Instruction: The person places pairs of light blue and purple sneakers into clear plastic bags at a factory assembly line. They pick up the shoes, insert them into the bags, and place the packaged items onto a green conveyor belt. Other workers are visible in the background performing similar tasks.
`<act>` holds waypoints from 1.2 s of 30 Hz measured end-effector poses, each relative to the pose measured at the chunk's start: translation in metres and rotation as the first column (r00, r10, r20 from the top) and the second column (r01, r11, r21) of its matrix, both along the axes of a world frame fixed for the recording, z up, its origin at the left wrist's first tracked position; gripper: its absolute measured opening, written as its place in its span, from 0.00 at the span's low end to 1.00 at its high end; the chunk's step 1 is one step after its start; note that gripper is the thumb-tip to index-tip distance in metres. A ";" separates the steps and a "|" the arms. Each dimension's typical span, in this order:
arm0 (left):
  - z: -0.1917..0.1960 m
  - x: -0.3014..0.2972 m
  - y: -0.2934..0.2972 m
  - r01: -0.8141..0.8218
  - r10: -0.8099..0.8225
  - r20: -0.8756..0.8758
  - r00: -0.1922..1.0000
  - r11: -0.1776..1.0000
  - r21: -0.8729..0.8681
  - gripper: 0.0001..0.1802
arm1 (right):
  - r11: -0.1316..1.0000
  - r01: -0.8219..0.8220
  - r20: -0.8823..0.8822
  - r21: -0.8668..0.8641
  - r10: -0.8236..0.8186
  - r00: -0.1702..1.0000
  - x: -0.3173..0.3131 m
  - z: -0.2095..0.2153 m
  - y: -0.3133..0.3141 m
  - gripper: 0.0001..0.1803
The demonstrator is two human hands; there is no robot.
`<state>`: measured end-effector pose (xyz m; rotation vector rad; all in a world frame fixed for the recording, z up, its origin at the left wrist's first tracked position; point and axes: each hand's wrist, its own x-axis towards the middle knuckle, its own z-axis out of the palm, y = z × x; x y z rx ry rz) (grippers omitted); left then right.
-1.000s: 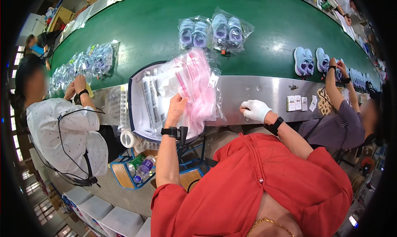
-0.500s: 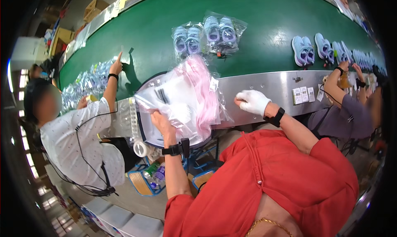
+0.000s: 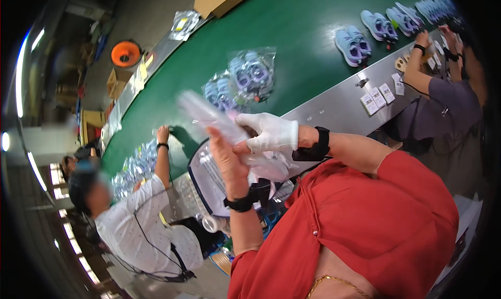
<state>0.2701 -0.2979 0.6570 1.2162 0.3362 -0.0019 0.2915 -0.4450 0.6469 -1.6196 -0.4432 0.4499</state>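
Observation:
Both my hands are raised in front of me around a folded clear plastic bag (image 3: 209,114), blurred at its far end. My bare left hand (image 3: 229,161) presses against the bag's near left side, its fingers together and pointing up. My right hand (image 3: 271,133), in a white knitted glove, grips the bag from the right. The bag's lower end (image 3: 269,166) hangs below the glove. Under my hands, a dark-rimmed pale tray (image 3: 211,187) stands at the belt's near edge, partly hidden. Just beyond lie two bagged pairs of light blue shoes (image 3: 250,75).
Unbagged blue shoes (image 3: 353,46) stand in a row at the far right on the green belt (image 3: 308,22). Small white tag stacks (image 3: 377,100) lie on the metal edge (image 3: 339,103). Co-workers sit at both sides; more bagged shoes (image 3: 138,166) lie before the left one.
My view has turned. My right hand has come left from the metal edge onto the plastic bag. My left hand has lifted off the tray with the bag.

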 end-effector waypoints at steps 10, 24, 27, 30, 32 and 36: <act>-0.066 0.081 -0.116 0.163 -0.203 0.172 0.964 0.961 0.222 0.16 | 0.378 0.747 0.527 -0.547 -0.538 0.657 0.008 -0.090 -0.194 0.08; -0.036 -0.001 -0.198 0.730 -0.759 -0.095 0.644 0.573 0.372 0.08 | 0.768 0.564 0.506 -0.305 -0.371 0.779 0.063 -0.134 -0.208 0.14; -0.038 0.012 -0.183 0.750 -0.756 -0.161 0.634 0.553 0.363 0.09 | 0.841 0.538 0.336 -0.055 -0.492 0.803 0.058 -0.151 -0.209 0.15; -0.051 0.034 -0.183 0.523 -0.707 0.009 0.708 0.532 0.666 0.12 | 0.407 0.799 0.842 -0.443 -0.119 0.527 0.039 -0.194 -0.172 0.14; -0.058 0.062 -0.185 0.305 -0.489 0.107 0.865 0.684 0.663 0.11 | 0.418 0.164 0.254 -0.893 0.169 0.952 0.045 -0.143 -0.167 0.15; -0.051 0.127 -0.195 0.257 -0.422 0.158 0.893 0.766 0.589 0.09 | 0.528 0.111 0.226 -0.842 0.159 0.961 0.042 -0.149 -0.160 0.14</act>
